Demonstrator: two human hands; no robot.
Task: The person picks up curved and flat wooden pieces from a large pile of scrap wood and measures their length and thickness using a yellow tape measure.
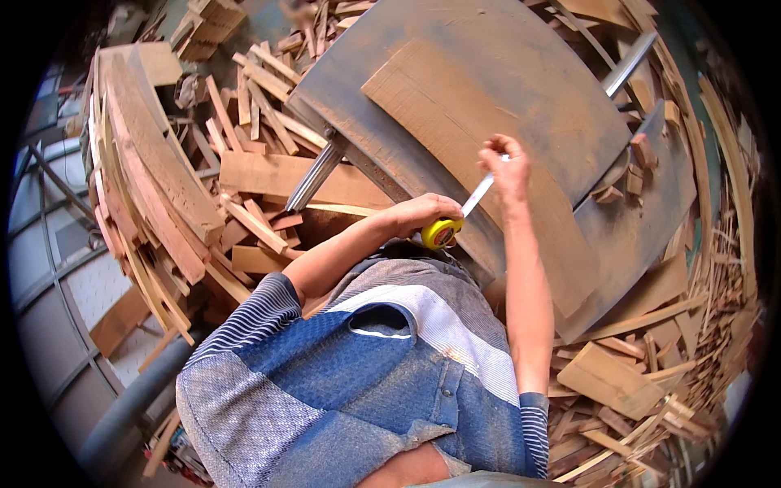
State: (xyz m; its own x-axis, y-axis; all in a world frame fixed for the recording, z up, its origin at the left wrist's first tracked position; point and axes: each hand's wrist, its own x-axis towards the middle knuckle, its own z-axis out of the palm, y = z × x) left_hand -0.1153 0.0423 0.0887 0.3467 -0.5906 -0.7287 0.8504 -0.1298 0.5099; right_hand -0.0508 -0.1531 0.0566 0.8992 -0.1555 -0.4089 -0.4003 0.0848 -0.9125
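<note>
A yellow tape measure [442, 233] is gripped in my left hand [423, 213], close to my body at the near edge of the machine table. From its case a short length of pale blade [479, 193] runs up and to the right. My right hand [509, 167] pinches the far end of that blade with closed fingers, above the board. Beneath both hands lies a wide brown wooden board [464, 122], flat and slanting across the grey metal machine table [553, 61]. Sawdust covers parts of the metal surface.
Long curved-looking planks [142, 154] are stacked on the left. Loose offcuts [260, 89] pile up behind and beside the table. A ridged metal roller [316, 175] juts out at the table's left corner. Small wood blocks [634, 175] sit on its right side. More scraps [610, 382] fill the lower right.
</note>
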